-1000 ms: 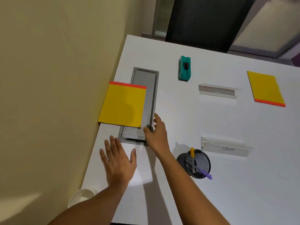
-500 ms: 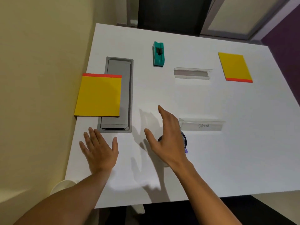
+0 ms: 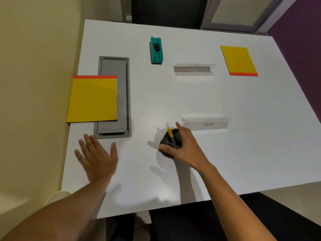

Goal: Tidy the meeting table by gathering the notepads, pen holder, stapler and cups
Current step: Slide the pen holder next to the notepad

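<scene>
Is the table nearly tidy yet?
Not nearly. Nothing looks gathered. The right hand is gripping the pen holder; the left hand lies flat. Both notepads, the stapler and a cup remain spread out.

White table [image 3: 199,98], beige wall [image 3: 34,49]

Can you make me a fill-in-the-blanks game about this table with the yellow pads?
1. The right hand is wrapped around the black ____, which has a yellow pen in it.
2. The name card nearest that hand says ____.
3. The stapler is the colour ____.
4. The left hand lies ____ on the white table, fingers spread.

Missing words: pen holder; PANDA; green (teal); flat
</scene>
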Available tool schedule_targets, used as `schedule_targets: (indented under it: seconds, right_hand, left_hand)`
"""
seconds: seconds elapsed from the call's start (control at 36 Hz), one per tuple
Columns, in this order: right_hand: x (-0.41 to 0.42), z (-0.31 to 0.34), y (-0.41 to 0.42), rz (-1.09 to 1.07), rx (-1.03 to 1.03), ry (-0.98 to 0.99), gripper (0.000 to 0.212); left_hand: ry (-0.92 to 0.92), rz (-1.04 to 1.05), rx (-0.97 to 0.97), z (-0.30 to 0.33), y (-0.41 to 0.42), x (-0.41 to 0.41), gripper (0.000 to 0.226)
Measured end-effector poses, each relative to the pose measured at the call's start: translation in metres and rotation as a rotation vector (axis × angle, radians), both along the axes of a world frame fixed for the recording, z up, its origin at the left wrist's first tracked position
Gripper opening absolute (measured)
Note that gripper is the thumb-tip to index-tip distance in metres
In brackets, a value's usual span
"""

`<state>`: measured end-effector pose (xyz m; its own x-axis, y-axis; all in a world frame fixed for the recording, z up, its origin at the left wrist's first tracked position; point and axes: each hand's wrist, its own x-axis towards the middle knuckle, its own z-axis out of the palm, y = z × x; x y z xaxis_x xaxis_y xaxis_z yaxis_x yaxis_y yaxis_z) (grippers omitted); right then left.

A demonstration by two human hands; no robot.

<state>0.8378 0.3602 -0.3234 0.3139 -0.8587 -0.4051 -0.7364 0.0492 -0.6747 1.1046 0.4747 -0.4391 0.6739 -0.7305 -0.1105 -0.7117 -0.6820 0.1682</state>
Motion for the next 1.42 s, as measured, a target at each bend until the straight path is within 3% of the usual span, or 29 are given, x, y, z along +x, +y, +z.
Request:
schedule_targets:
  seconds: [0.25, 0.42, 0.72, 0.97, 1.42]
  right_hand:
    - [-0.013, -0.010, 0.001, 0.060, -0.010, -0.053, 0.122]
    - [-0.012, -0.015, 0.006, 0.071, -0.064, -0.028, 0.107]
    - [0.006, -0.009, -0.001, -0.014, -0.160, -0.120, 0.111]
    - [0.066, -0.003, -0.011, 0.020, -0.214, -0.245, 0.105]
    - [0.184, 0.009, -0.007, 0.188, -0.290, -0.292, 0.103]
  left_hand:
    - [-0.008, -0.001, 0.015, 0.000, -0.001, 0.000, 0.090]
    - [-0.018, -0.001, 0.023, -0.002, -0.001, 0.002, 0.090]
    - [-0.023, 0.009, 0.040, -0.007, -0.003, 0.002, 0.091]
    - [-0.037, 0.003, 0.046, -0.008, -0.004, 0.000, 0.089]
    - [-0.011, -0.028, 0.020, -0.003, 0.008, -0.011, 0.079]
